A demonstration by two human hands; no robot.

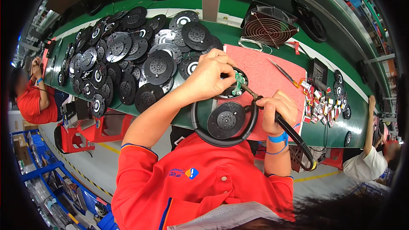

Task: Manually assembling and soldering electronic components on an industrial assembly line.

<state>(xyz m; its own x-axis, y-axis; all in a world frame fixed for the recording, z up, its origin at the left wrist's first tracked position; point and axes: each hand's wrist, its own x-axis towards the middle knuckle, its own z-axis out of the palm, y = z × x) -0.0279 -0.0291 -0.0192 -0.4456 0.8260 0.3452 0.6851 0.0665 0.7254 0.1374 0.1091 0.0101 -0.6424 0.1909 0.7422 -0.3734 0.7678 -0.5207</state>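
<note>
A soldering iron is gripped in my right hand, its metal tip angled up to the left at a small green circuit board. That board sits in the open round ear cup of a black headset. Over the ear cup my left hand is closed in a pinch; whatever its fingertips hold is too small or hidden to make out. The headset's black curved headband lies toward me, and inside its curve is a round black speaker plate. A pink mat is under the work.
Many black round speaker plates are heaped at the left on the green bench. Tweezers, a fan with a round grille, and a pile of small wired battery packs lie to the right. Other people sit at both sides.
</note>
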